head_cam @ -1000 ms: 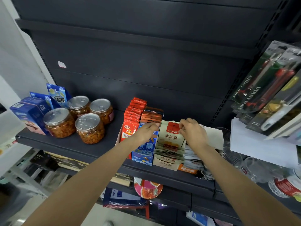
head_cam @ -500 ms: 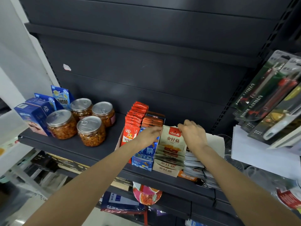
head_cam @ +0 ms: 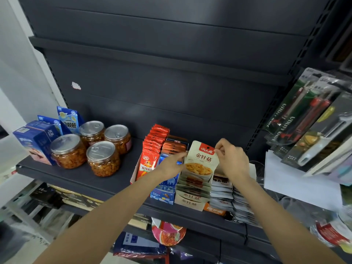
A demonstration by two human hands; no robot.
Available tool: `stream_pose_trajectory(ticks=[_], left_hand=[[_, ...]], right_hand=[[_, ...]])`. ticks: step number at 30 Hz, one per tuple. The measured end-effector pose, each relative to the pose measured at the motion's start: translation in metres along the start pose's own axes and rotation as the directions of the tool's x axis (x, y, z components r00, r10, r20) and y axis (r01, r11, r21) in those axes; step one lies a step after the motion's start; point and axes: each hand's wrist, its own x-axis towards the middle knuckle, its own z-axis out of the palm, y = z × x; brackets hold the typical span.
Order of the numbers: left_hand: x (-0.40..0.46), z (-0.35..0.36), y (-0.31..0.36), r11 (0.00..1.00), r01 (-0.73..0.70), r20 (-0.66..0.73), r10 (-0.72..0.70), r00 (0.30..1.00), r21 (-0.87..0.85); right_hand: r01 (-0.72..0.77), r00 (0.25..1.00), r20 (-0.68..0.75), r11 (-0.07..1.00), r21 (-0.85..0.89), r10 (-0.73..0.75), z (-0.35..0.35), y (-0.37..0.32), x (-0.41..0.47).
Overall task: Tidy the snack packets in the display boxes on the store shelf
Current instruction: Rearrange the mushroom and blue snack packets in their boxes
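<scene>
Front beige mushroom snack packet [head_cam: 202, 161] now lifted upright above its beige cardboard display box [head_cam: 190, 200] near the dark shelf's [head_cam: 114, 180] front edge; a second ago it lay flush in the stack. Left hand [head_cam: 172, 164] pinches its left edge, right hand [head_cam: 231, 159] pinches the red top corner. Looks like it's being squared up or re-seated; the row behind isn't tidied yet.

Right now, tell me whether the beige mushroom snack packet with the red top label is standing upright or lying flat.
Upright: the beige mushroom snack packet stands label-forward above its stacked row, left hand and right hand pinching its side edges.

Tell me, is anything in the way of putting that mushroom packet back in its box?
Nothing visible. Both hands, left and right, hold the packet right above its beige box, upright over the others.
</scene>
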Motion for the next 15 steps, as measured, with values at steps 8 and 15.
stream_pose_trajectory(ticks=[8,15], left_hand=[[0.024,0.007,0.003,0.961,-0.069,-0.308,0.154,0.939,0.269],[0.035,0.004,0.015,0.907,-0.007,-0.351,0.17,0.921,0.422]], right_hand=[[0.061,0.988,-0.157,0.956,0.288,-0.016,-0.038,0.01,-0.004],[0.047,0.976,-0.214,0.931,0.363,0.034,-0.049,0.022,-0.002]])
